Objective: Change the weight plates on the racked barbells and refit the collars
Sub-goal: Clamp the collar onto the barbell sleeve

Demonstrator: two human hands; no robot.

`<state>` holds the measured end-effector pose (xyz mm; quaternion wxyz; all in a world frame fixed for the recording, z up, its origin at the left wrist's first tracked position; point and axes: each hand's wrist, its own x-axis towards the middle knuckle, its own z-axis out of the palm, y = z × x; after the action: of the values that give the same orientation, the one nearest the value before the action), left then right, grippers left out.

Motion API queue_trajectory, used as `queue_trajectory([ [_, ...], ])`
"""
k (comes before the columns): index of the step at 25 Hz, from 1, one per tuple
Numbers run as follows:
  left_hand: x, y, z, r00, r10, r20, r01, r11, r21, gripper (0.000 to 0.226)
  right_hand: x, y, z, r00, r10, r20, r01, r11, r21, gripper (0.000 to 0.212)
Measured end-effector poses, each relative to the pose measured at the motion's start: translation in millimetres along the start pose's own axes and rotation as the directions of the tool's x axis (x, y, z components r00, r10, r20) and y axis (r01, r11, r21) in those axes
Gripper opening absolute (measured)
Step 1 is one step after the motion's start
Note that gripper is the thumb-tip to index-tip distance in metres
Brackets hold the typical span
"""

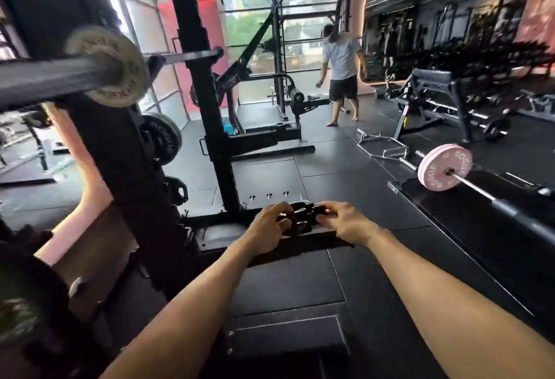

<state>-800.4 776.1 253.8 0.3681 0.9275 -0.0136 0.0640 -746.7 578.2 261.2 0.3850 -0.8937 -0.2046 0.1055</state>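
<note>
Both my hands reach down to the floor by the rack's base, where black collars (300, 216) lie. My left hand (267, 228) curls its fingers round the left side of the collars. My right hand (345, 222) grips their right side. At upper left the racked barbell sleeve (51, 78) carries one small pale plate (111, 67) with nothing outboard of it. A dark plate marked ROGUE (163, 138) hangs on the rack's storage peg below.
The black rack upright (195, 78) stands just behind my hands. A barbell with pink plates (444, 166) lies on the floor at right, beside a hex bar (381, 147). A person (342, 72) stands at the back near another rack. Benches and dumbbells line the right wall.
</note>
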Motion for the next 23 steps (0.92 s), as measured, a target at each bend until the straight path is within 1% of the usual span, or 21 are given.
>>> queue_trajectory([
  [2,-54.8,15.0,-30.3,0.998,0.056,-0.027,-0.056,0.998,0.0,0.018,-49.7,-39.4,10.2,0.999,-0.038,-0.033,0.038,0.999,-0.01,0.025],
  [3,-88.3,23.8,-48.3,0.995,0.087,-0.046,-0.087,0.996,-0.002,0.017,-79.8,-62.2,16.8,0.998,-0.046,-0.053,0.047,0.999,0.021,0.024],
  [4,-121.3,32.9,-66.6,0.989,0.134,-0.066,-0.135,0.991,-0.013,0.016,-110.0,-85.3,22.4,0.997,-0.033,-0.063,0.037,0.997,0.073,0.021],
  [6,-184.3,46.9,-101.2,0.98,0.185,-0.068,-0.19,0.979,-0.075,0.014,-167.4,-133.4,33.6,0.999,-0.016,-0.041,0.024,0.979,0.204,0.016],
  [9,-255.3,64.8,-149.6,0.984,0.164,-0.071,-0.177,0.952,-0.25,0.012,-226.4,-201.4,40.1,0.998,-0.054,-0.042,0.065,0.942,0.329,0.027],
  [12,-303.5,84.4,-186.8,0.974,0.129,-0.186,-0.202,0.862,-0.465,0.009,-260.6,-256.4,41.5,0.995,-0.095,-0.009,0.092,0.921,0.379,0.04],
  [14,-332.4,98.9,-210.3,0.965,0.039,-0.26,-0.184,0.807,-0.561,0.01,-277.6,-290.4,43.5,0.991,-0.13,0.014,0.115,0.913,0.392,0.047],
  [16,-353.8,108.6,-233.8,0.948,-0.073,-0.311,-0.143,0.774,-0.616,0.023,-292.0,-322.2,45.1,0.986,-0.165,0.032,0.139,0.906,0.399,0.043],
  [19,-370.2,112.6,-267.9,0.93,-0.203,-0.305,-0.063,0.73,-0.681,0.049,-304.4,-362.0,49.1,0.979,-0.198,0.048,0.158,0.886,0.436,0.033],
  [21,-374.9,112.3,-290.8,0.927,-0.247,-0.281,-0.028,0.704,-0.71,0.079,-307.1,-385.9,52.5,0.973,-0.228,0.033,0.188,0.868,0.46,0.032],
  [23,-380.1,113.0,-310.5,0.916,-0.277,-0.29,-0.016,0.697,-0.716,0.109,-308.0,-406.0,57.5,0.969,-0.249,-0.002,0.223,0.866,0.448,0.032],
])
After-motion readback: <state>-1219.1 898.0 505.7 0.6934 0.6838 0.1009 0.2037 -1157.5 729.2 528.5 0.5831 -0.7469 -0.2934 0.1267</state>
